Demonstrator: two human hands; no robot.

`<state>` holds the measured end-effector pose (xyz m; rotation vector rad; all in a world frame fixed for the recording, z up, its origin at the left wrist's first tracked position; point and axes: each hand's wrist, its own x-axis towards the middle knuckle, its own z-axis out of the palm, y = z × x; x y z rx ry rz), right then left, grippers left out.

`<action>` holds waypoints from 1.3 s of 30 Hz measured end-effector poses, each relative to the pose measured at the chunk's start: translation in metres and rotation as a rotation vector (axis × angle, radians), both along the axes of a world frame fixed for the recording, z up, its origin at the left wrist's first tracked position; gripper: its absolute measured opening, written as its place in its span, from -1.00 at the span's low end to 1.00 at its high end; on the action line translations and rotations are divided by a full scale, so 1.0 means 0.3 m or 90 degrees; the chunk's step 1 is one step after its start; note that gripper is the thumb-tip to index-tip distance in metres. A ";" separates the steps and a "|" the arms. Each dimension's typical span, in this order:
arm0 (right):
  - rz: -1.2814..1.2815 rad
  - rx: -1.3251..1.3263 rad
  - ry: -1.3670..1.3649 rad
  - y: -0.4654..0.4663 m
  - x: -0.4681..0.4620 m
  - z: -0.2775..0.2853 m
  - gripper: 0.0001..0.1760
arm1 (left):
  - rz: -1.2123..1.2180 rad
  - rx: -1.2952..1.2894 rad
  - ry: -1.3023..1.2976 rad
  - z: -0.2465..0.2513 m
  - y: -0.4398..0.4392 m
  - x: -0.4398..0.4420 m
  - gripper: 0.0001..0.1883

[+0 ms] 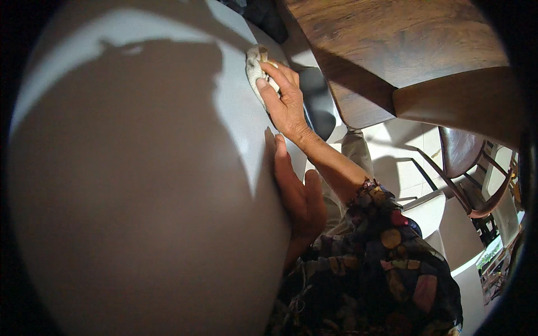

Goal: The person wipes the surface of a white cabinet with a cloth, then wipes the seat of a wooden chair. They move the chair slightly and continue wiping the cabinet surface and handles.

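Note:
My right hand [283,94] grips a pale, stained cleaning cloth [254,71], pressed against the white tabletop [235,84] close to its edge. Its thumb lies on the near side of the cloth, and the fingers curl over the far side. Just below, in shadow, my left hand [298,193] rests along the same edge with nothing in it. The left fingers lie close together, and the thumb stands apart from them. A large shadow of a head and body covers much of the white surface. Patterned dark sleeves cover my upper arms.
Beyond the edge stands a wooden table [403,38] with a brown wooden panel [458,105] beside it. A black seat [321,105] sits between the two tables. At right, a dark chair [462,151] stands on pale floor tiles [403,138]. A dark object [265,19] lies at the top.

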<state>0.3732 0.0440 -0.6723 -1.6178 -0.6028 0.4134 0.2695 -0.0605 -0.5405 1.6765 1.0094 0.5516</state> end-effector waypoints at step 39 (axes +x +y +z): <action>-0.008 -0.107 0.007 -0.439 -0.265 -0.070 -0.53 | -0.061 -0.008 -0.014 -0.044 0.002 -0.029 -0.34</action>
